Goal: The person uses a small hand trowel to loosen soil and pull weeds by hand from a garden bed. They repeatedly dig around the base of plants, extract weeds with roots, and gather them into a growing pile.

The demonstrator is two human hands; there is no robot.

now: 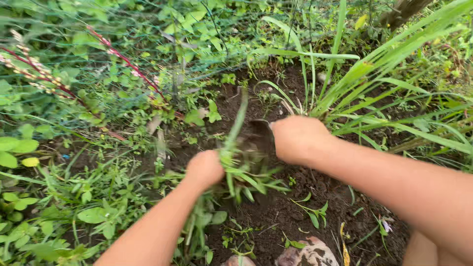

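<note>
My left hand [204, 168] is closed around a bunch of green weed stems [235, 162] that stick up out of the dark soil [276, 212]. My right hand [298, 138] is clenched on a dark metal digging tool [259, 132], whose blade shows just left of the fist, close to the weeds. The tool's handle is hidden inside the hand. Both forearms reach in from the bottom of the view. The hands and weeds are blurred by motion.
A clump of long grass blades [364, 74] grows right behind my right hand. Reddish flowering stems [123, 59] and thin netting lie over leafy plants at the left. Two stones [308, 253] sit in the soil at the bottom edge.
</note>
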